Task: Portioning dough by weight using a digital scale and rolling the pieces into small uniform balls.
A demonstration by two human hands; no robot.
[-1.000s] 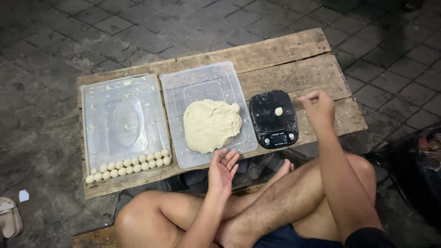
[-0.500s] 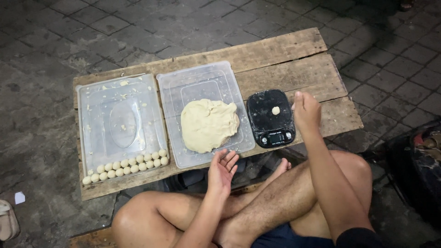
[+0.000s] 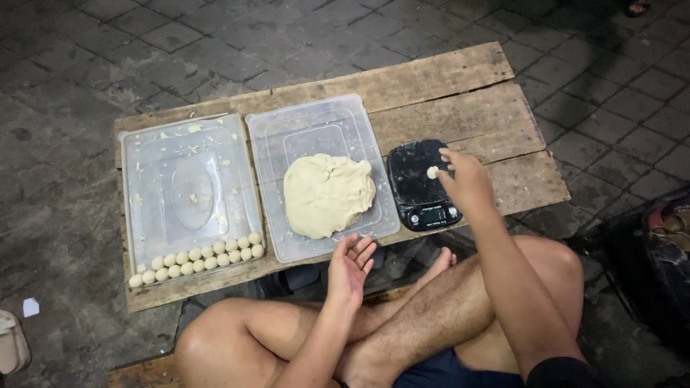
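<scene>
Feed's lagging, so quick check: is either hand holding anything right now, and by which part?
The right hand has its fingers on the small dough piece on the black scale, at its right side. The left hand lies open, palm up, empty.

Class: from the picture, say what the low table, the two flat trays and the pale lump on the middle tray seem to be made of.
Low table: rough unpainted wood, with visible planks and grain. Two flat trays: clear, glossy plastic, probably, since the wood shows through. Pale lump: soft, matte dough, by its slumped, creased surface.
</scene>
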